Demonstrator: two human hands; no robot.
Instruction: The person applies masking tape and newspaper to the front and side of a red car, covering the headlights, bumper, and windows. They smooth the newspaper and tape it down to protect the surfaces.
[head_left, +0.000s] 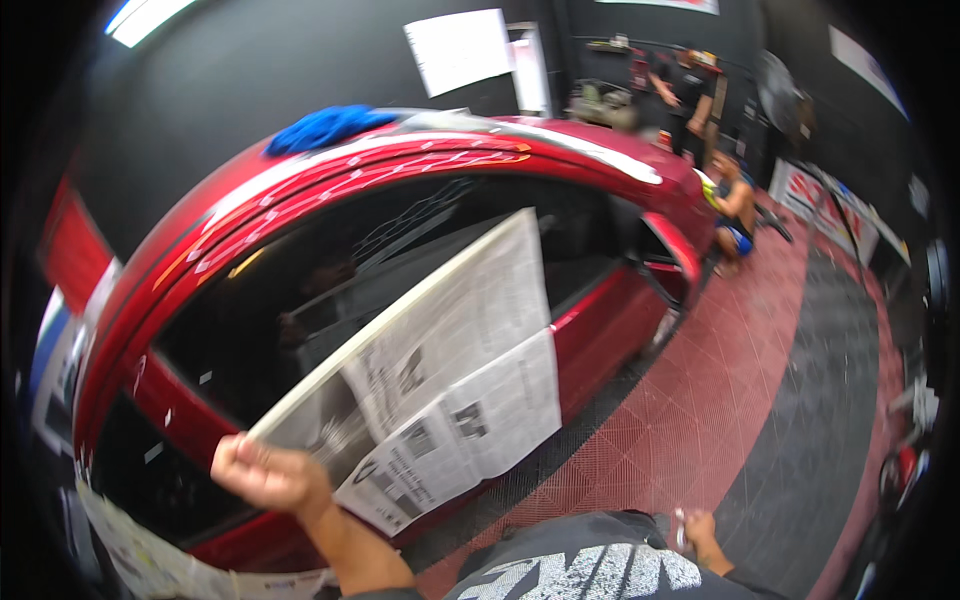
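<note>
My left hand (272, 478) is closed at the lower left corner of a newspaper sheet (455, 385), held by a pale strip that looks like masking tape along its upper edge. The sheet slants up to the right in front of the side windows of a red car (610, 320); whether it touches the car I cannot tell. Low on the right, away from the car, my right hand (703, 528) is closed around a small, shiny, blurred thing (682, 530) whose kind does not show.
A blue cloth (330, 128) lies on the car's roof. More paper (150, 555) covers the lower left of the car. Near its front, one person (735, 205) crouches and another (685, 95) stands. Red and black grid tiles (690, 400) form the floor.
</note>
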